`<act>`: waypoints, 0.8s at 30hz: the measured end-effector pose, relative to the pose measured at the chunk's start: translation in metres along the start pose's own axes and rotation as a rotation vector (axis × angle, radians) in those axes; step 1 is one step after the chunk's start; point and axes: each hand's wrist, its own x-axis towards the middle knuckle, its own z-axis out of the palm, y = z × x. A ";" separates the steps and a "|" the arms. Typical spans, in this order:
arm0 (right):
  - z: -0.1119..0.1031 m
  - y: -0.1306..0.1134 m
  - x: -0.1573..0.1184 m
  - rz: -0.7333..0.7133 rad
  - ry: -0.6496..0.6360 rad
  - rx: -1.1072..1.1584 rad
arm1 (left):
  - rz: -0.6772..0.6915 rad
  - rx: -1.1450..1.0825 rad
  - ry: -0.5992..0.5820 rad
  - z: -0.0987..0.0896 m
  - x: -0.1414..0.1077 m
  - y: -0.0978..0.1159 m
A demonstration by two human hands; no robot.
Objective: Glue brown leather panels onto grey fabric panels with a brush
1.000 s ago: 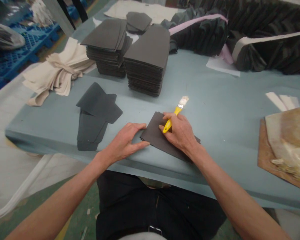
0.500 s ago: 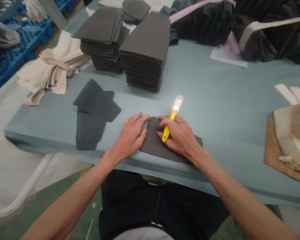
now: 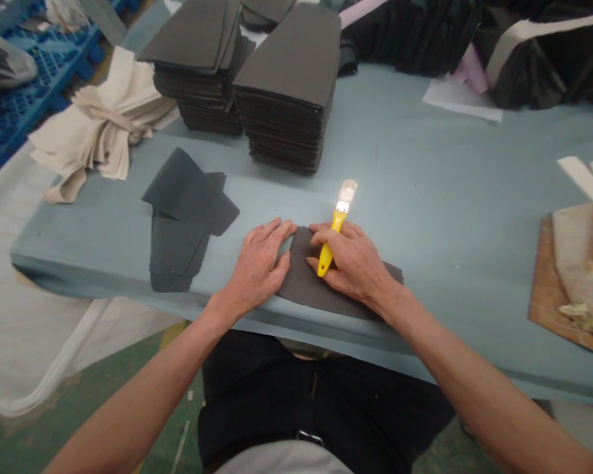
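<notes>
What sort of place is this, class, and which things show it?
Probably a workshop or small factory: tall stacks of dark cut pieces, a bundle of cream cloth strips, and a blue plastic pallet beside the table.

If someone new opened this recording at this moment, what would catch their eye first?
Probably the yellow-handled brush, held bristles up in the right hand over dark flat pieces at the table's near edge, with the left hand at their left end. Next, perhaps, the tall stacks of similar dark pieces farther back, and the pale cloth bundle left of them.
</notes>
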 end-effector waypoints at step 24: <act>0.003 0.001 0.011 -0.022 -0.060 0.014 | 0.031 0.019 -0.040 -0.001 0.004 0.000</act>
